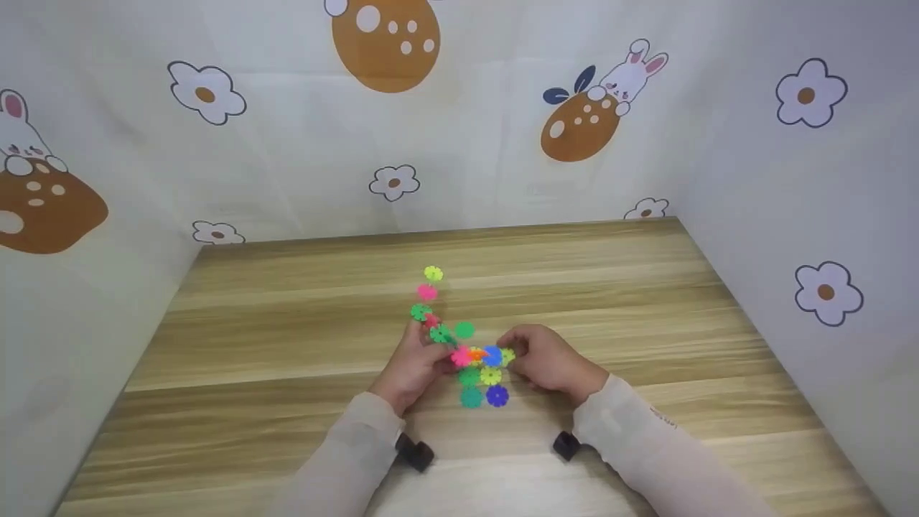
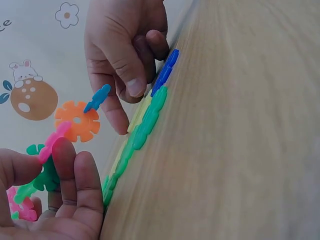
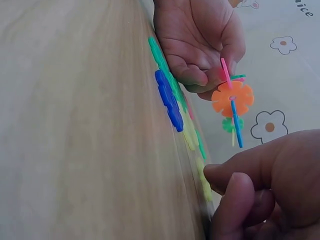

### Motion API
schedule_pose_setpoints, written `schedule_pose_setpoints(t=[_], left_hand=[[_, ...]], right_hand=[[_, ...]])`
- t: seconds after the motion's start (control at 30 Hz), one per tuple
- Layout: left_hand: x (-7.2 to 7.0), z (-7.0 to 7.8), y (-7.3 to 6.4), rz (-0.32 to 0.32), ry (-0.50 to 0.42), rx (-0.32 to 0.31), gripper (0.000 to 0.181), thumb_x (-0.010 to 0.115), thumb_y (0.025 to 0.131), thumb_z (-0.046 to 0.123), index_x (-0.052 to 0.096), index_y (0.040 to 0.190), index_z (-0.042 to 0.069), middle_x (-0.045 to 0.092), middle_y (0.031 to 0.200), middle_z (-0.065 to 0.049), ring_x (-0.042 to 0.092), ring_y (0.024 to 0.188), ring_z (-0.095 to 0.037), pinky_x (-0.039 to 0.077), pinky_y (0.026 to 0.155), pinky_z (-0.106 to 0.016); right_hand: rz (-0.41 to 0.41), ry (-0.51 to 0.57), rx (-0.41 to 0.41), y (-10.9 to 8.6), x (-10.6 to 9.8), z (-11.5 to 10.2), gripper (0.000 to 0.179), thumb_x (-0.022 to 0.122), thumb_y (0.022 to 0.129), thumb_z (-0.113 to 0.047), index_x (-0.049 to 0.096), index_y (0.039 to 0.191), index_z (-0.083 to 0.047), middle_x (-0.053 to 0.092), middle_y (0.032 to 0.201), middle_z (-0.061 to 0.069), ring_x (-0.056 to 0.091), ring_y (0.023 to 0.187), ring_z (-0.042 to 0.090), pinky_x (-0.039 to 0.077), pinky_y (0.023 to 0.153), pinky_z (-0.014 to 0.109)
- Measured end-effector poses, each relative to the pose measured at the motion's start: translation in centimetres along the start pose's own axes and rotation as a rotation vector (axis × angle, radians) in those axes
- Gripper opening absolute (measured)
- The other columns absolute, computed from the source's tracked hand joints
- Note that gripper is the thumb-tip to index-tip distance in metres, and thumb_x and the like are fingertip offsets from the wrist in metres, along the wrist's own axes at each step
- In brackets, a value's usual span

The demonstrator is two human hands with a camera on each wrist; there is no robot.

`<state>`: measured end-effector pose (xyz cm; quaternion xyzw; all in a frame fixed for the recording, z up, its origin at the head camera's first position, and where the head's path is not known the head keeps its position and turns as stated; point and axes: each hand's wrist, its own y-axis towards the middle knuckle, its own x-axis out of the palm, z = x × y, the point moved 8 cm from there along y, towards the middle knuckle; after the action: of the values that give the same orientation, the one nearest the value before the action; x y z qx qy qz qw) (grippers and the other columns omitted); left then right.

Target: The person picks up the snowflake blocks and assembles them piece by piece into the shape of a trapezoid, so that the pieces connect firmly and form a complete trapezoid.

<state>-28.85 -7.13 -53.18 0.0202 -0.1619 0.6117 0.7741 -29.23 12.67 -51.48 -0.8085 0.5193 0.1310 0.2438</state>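
Note:
My left hand [image 1: 416, 366] holds a chain of slotted plastic flower discs, pinching a pink disc [image 2: 54, 140] between thumb and fingers. An orange disc [image 2: 77, 121] and a blue disc [image 3: 236, 124] follow at the chain's near end. Beyond the hand the chain runs through green and pink to a yellow disc [image 1: 433, 273] at its far tip. My right hand [image 1: 549, 359] is low at the table, its index fingertip right at a loose yellow-green disc [image 3: 203, 181]. Its thumb stands apart from the index finger, and the other fingers are bent.
Loose discs lie flat between the hands: a green one [image 1: 464, 329], another green [image 1: 469, 376], a yellow [image 1: 490, 375], a teal [image 1: 471, 397] and a dark blue [image 1: 497, 395]. The wood-grain table [image 1: 287, 345] meets a patterned cloth [image 1: 467, 143] behind.

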Motion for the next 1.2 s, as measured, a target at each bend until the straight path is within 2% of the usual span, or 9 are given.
schedule_pose_setpoints(t=[0.13,0.3,0.4,0.57,0.67,0.93,1.2], left_hand=[[0.0,0.0,0.0,0.007,0.009,-0.016,0.063,0.056,0.096,-0.005,0.024,0.147,0.011,0.059,0.099,-0.004,0.066,0.087,-0.019,0.058,0.080,-0.034],[-0.1,-0.1,0.0,0.017,0.015,-0.025,0.067,0.056,0.096,-0.005,0.022,0.152,0.012,0.058,0.101,-0.006,0.066,0.090,-0.021,0.059,0.081,-0.035],[-0.2,-0.1,-0.1,0.016,0.008,-0.023,0.070,0.055,0.097,-0.005,0.020,0.154,0.014,0.056,0.101,-0.006,0.065,0.090,-0.021,0.058,0.082,-0.036],[-0.1,0.0,-0.2,0.016,-0.005,-0.014,0.071,0.053,0.096,-0.006,0.018,0.155,0.013,0.056,0.100,-0.005,0.064,0.090,-0.021,0.058,0.083,-0.036],[-0.2,0.1,-0.3,0.023,-0.006,-0.007,0.066,0.052,0.096,-0.007,0.020,0.151,0.010,0.055,0.100,-0.005,0.063,0.091,-0.021,0.058,0.083,-0.035],[0.0,0.2,-0.1,0.012,-0.054,0.019,0.058,0.051,0.096,-0.008,0.020,0.143,0.009,0.047,0.095,-0.002,0.057,0.085,-0.017,0.055,0.080,-0.034],[0.0,0.1,-0.2,0.008,-0.058,0.014,0.055,0.051,0.096,-0.009,0.022,0.140,0.008,0.050,0.100,-0.004,0.059,0.089,-0.017,0.056,0.082,-0.034]], right_hand=[[-0.003,-0.036,-0.003,0.0,0.0,0.0,0.034,0.063,0.086,0.011,0.071,0.114,-0.007,0.052,0.092,0.005,0.052,0.054,0.012,0.046,0.046,0.022],[-0.005,-0.051,-0.021,0.2,0.0,0.0,0.029,0.068,0.084,0.010,0.065,0.106,-0.009,0.056,0.094,0.007,0.054,0.057,0.015,0.048,0.049,0.025],[-0.017,0.021,-0.048,0.3,-0.1,0.1,0.026,0.068,0.085,0.009,0.064,0.103,-0.008,0.057,0.092,0.008,0.056,0.059,0.016,0.052,0.051,0.027],[-0.067,0.247,-0.066,0.9,-0.6,1.1,0.019,0.069,0.090,0.005,0.063,0.106,-0.003,0.057,0.089,0.006,0.060,0.064,0.016,0.059,0.056,0.029],[-0.091,0.342,-0.061,1.1,-0.8,1.4,0.018,0.070,0.092,0.002,0.062,0.107,-0.002,0.056,0.090,0.006,0.061,0.067,0.016,0.061,0.061,0.030],[-0.119,0.410,-0.068,1.1,-0.9,1.4,0.013,0.067,0.093,0.001,0.060,0.101,-0.005,0.058,0.084,0.004,0.063,0.069,0.016,0.063,0.064,0.032],[-0.127,0.385,-0.095,0.9,-0.7,1.0,0.012,0.071,0.091,-0.002,0.063,0.100,-0.003,0.060,0.084,0.004,0.064,0.072,0.016,0.063,0.064,0.031]])
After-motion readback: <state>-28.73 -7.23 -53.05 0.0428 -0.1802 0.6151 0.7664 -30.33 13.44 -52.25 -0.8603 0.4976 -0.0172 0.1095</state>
